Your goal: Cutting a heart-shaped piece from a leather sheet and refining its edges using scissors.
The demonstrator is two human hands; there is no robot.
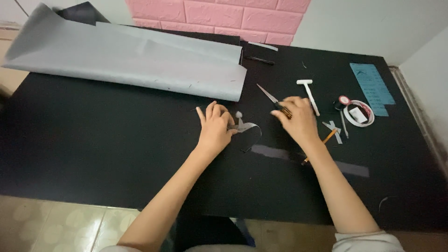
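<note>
Two hands: both work on the black sheet covering the table, the landmark for every place below.
Left hand: near the sheet's middle, fingers spread flat, pressing down a small grey cut paper shape.
Right hand: just right of the middle, fingers curled around the striped handle of the metal-bladed scissors; blades apparently closed, pointing toward the far edge, though blur makes that uncertain.
Grey strip: lies toward the near edge, under the right forearm.
Large folded grey sheet: far-left part.
Teal rectangular printed label: far-right corner.
White round tape roll: just below that label.
White T-shaped tool: beside the right hand.
</note>
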